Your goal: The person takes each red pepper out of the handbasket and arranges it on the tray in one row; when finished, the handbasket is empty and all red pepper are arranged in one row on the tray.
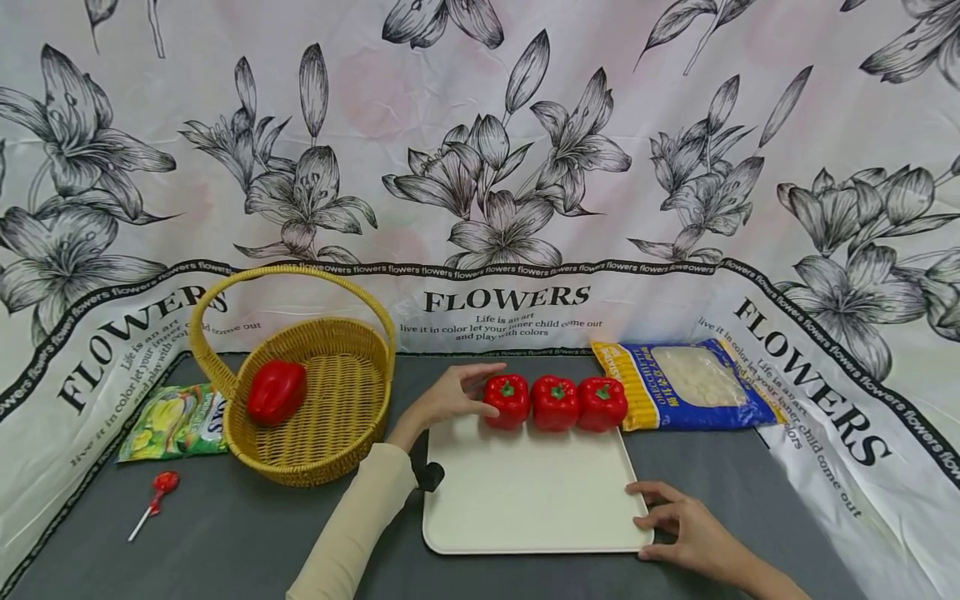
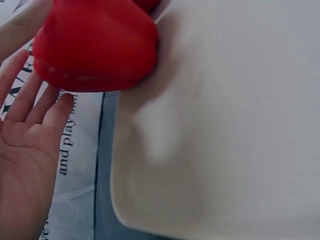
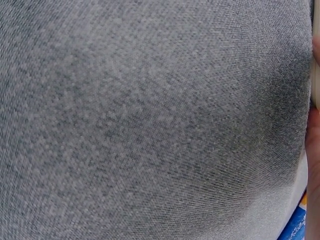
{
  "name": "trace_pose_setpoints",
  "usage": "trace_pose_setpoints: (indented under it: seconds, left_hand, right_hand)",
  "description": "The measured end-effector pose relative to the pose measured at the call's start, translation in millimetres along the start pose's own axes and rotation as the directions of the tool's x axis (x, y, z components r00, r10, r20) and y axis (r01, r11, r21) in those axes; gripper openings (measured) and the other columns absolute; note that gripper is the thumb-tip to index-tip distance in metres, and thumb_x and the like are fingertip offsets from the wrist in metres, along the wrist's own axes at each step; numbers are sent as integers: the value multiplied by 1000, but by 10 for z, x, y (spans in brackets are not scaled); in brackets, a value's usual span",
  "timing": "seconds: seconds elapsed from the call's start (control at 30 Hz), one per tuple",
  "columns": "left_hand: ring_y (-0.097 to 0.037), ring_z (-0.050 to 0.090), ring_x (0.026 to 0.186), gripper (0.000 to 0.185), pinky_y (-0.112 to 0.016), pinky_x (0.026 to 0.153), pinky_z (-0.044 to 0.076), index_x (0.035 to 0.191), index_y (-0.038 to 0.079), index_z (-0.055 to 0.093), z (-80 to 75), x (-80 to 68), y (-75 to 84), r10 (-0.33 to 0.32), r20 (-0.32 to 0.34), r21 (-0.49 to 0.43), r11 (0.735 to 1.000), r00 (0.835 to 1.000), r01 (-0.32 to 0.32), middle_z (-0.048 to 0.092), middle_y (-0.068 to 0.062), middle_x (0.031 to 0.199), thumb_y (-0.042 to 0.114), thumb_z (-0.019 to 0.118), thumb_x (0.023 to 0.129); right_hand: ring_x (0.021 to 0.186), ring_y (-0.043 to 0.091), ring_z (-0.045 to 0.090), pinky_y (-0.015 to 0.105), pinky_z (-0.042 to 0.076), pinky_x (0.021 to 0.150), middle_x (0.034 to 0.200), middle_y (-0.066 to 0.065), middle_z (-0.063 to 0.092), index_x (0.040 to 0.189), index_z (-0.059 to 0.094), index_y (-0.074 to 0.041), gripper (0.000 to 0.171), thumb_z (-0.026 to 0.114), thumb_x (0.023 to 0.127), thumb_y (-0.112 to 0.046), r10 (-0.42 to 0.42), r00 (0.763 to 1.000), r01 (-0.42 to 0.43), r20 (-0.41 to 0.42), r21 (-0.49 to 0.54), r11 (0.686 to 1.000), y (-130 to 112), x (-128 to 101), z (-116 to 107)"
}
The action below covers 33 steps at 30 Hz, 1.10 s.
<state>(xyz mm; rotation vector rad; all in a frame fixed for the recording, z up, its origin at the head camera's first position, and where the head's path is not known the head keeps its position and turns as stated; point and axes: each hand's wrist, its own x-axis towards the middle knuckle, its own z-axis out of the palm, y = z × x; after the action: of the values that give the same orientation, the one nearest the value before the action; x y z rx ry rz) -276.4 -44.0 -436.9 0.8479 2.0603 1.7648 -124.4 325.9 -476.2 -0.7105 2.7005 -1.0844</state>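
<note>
left hand (image 1: pixel 450 398) fingers spread, touching leftmost glossy red bell pepper (image 1: pixel 507 400) | right hand (image 1: pixel 686 525) relaxed fingers steadying white rectangular plastic tray (image 1: pixel 525 500) corner

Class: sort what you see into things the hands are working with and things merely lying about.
In use: left hand, leftmost pepper, two more peppers, white tray, right hand, basket.
Lying about: lollipop, green packet, blue bag.

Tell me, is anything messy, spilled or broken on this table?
Nothing stands out. Three red peppers sit in a neat row on the white tray, a fourth pepper lies in the wicker basket, and the snack bags and lollipop lie flat, unspilled. The left hand touches the nearest pepper; the right hand rests at the tray's corner.
</note>
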Motion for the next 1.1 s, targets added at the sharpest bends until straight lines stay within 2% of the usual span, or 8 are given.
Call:
trace_pose_setpoints:
  seconds: [0.17,0.3,0.43,0.7,0.77,0.87,0.97,1.1]
  left_hand:
    - [-22,34,128,62,-48,101,29,130,7,47,-68,-110,158,23,-7,34,999,1000,-22,42,-9,136,4,72,74]
    - [-18,35,127,58,-42,100,33,130,10,48,-186,-251,200,73,-32,50,996,997,-72,43,-5,136,7,70,76]
    - [-17,38,125,55,-39,99,35,130,7,47,-371,-488,299,98,-81,32,995,992,-96,44,-6,135,11,68,79]
    - [-22,47,118,45,-30,92,43,128,9,51,-864,-1062,395,45,-271,109,994,961,-16,50,-9,129,18,62,85]
    - [-19,49,116,44,-28,89,45,128,6,50,-1008,-1168,380,38,-340,103,995,940,-3,51,-9,128,17,60,87]
    - [-9,52,110,43,-22,86,45,129,2,47,-1219,-1306,351,39,-468,92,996,883,5,52,-8,126,17,56,89]
    - [-8,51,109,44,-14,84,44,129,0,46,-1392,-1427,315,28,-599,116,992,800,53,52,-6,125,18,55,90]
    - [-20,45,119,46,-17,90,41,129,1,46,-1542,-1540,253,-2,-710,175,968,705,179,47,-11,131,21,56,89]
  right_hand:
    - [96,7,48,15,49,71,118,9,52,86,71,-20,26,76,66,-37,-42,999,41,-23,-17,999,13,1,7]
    - [97,7,48,16,50,71,117,12,52,83,71,-18,24,78,66,-32,-90,995,90,-52,9,996,32,-3,19]
    - [97,7,49,17,50,71,117,15,51,81,70,-16,24,79,65,-30,-96,994,99,-58,46,994,39,-1,15]
    - [97,5,48,16,50,71,117,15,51,83,71,-16,23,78,66,-30,-96,994,99,-47,45,994,35,-7,4]
    - [97,4,48,16,50,71,117,14,51,82,71,-16,23,78,66,-30,-105,993,107,-55,46,993,40,-15,2]
    - [97,3,47,16,50,71,117,14,51,83,71,-16,24,77,66,-31,-93,995,95,-45,50,994,49,-15,4]
    - [97,4,48,16,50,71,118,13,51,84,71,-16,26,77,66,-34,-72,997,74,-29,53,996,54,-3,15]
    - [96,5,48,16,50,71,119,13,50,85,71,-16,27,77,66,-34,-60,998,61,-16,62,996,49,11,23]
